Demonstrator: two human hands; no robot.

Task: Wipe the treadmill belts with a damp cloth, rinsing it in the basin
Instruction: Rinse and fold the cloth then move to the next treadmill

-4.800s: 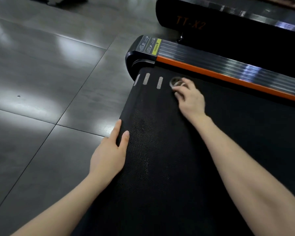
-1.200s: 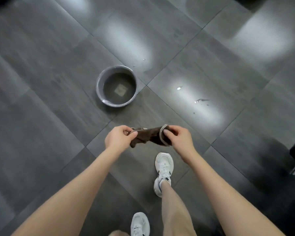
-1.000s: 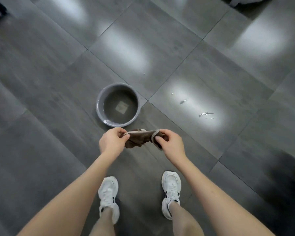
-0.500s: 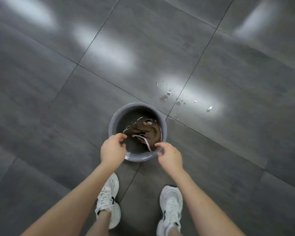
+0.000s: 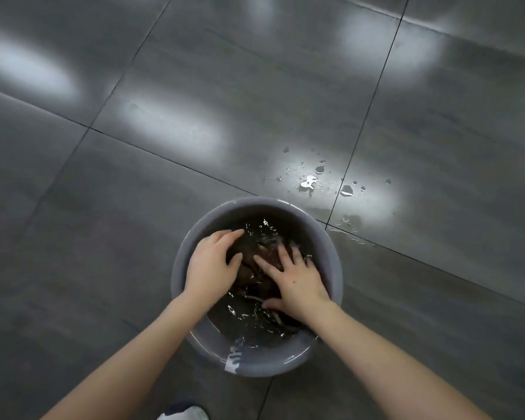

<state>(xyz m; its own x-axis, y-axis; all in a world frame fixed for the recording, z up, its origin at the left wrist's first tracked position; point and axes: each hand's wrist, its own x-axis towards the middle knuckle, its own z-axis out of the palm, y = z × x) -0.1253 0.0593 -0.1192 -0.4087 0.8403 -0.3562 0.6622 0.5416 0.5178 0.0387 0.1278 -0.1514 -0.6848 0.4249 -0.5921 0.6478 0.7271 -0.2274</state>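
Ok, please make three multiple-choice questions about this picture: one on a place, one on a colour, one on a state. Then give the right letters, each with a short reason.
1. Where is the brown cloth?
A. In the water inside the basin
B. On the floor beside the basin
C. Hanging over the basin's rim

2. What colour is the basin?
A. Red
B. Yellow
C. Grey

3. In what state is the floor just beyond the basin?
A. Wholly dry
B. Spattered with water drops
C. Covered with foam

Answers:
1 A: the cloth lies in the rippled water, under the left hand and the right hand.
2 C: its rim and outer wall are plain grey.
3 B: bright drops and small puddles shine on the tiles there.
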